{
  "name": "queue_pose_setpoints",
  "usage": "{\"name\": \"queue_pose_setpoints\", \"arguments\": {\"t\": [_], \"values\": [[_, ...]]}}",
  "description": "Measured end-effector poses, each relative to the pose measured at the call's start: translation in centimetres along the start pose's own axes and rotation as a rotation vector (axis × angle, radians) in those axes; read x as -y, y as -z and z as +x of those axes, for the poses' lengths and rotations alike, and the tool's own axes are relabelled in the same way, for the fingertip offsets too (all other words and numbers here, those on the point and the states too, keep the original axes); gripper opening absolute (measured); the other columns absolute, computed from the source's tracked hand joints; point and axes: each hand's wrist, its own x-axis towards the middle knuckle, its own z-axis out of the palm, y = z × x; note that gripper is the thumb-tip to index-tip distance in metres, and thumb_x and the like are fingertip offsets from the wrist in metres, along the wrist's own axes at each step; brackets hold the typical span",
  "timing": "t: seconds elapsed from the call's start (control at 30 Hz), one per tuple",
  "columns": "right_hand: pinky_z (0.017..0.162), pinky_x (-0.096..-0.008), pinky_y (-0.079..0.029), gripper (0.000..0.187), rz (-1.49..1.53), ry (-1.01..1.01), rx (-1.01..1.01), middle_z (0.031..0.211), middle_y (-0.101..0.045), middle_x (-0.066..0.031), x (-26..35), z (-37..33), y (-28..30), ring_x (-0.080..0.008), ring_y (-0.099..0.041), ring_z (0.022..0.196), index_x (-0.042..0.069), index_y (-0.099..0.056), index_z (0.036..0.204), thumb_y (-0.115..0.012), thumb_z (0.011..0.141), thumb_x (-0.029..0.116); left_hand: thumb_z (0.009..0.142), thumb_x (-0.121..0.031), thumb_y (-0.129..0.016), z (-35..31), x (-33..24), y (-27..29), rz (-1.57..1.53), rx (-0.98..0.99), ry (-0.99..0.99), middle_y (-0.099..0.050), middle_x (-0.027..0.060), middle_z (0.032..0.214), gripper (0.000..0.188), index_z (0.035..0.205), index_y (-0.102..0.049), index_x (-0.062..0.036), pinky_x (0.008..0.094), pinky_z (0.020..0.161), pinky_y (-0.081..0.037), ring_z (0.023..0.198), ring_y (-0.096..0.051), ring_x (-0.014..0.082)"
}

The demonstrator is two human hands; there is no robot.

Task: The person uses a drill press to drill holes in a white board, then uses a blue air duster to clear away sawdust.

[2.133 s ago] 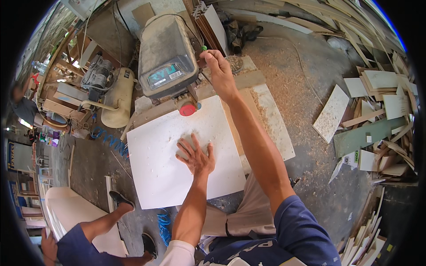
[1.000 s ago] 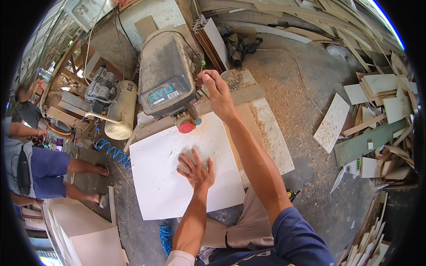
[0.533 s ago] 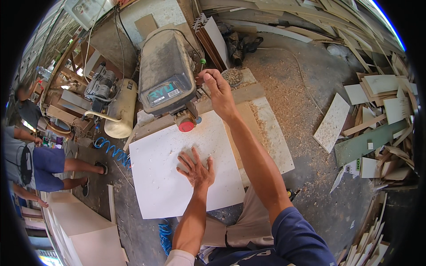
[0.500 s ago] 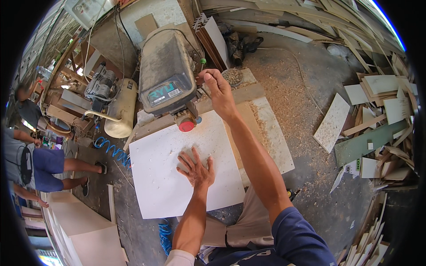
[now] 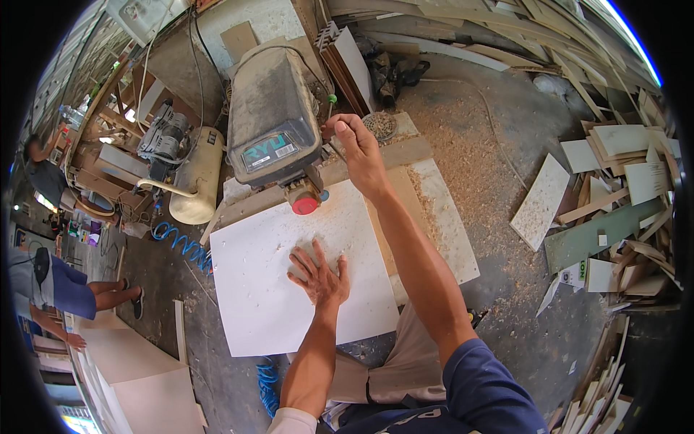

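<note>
A white board lies on the work table under a drill press with a dusty dark cover. My left hand rests flat on the board, fingers spread, just nearer to me than the red round part beneath the machine's head. At the machine's right side, my right hand is closed round a feed lever, whose grip the fingers hide. Another lever with a green knob sticks out just beyond that hand. Small chips and dust lie on the board around the red part.
Sawdust-strewn plywood extends right of the board. A bowl of small pieces sits behind my right hand. Left stand a cream air compressor tank and a coiled blue hose. Offcuts pile up at right. A person stands far left.
The person at far left has shifted, with the legs now in a different position. My two hands, the board and the drill press look unchanged.
</note>
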Motion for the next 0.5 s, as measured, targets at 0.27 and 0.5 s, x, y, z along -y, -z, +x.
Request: {"name": "queue_pose_setpoints", "arguments": {"t": [0.27,0.5], "values": [[0.079,-0.0244,-0.046,0.027,-0.012,0.021,-0.027,0.099,-0.066,0.0006,-0.04,-0.21,-0.14,-0.0068,-0.054,0.089,0.005,-0.064,0.117,-0.052,0.114,0.029,0.106,-0.065,-0.035,-0.10,-0.07,0.03,0.006,-0.001,0.005,0.003,0.0259,0.175,0.085,0.171,-0.003,-0.0207,0.0694,0.125,0.003,0.162,0.008,0.0442],[0.086,-0.0260,-0.046,0.027,0.018,0.010,-0.022,0.101,-0.066,-0.0002,-0.03,-0.33,-0.14,-0.0087,-0.055,0.093,0.004,-0.064,0.118,-0.051,0.115,0.029,0.106,-0.064,-0.037,-0.19,-0.22,0.30,0.000,0.005,0.016,0.003,0.0257,0.176,0.085,0.171,-0.003,-0.0214,0.0690,0.125,0.002,0.162,0.008,0.0437]]}}
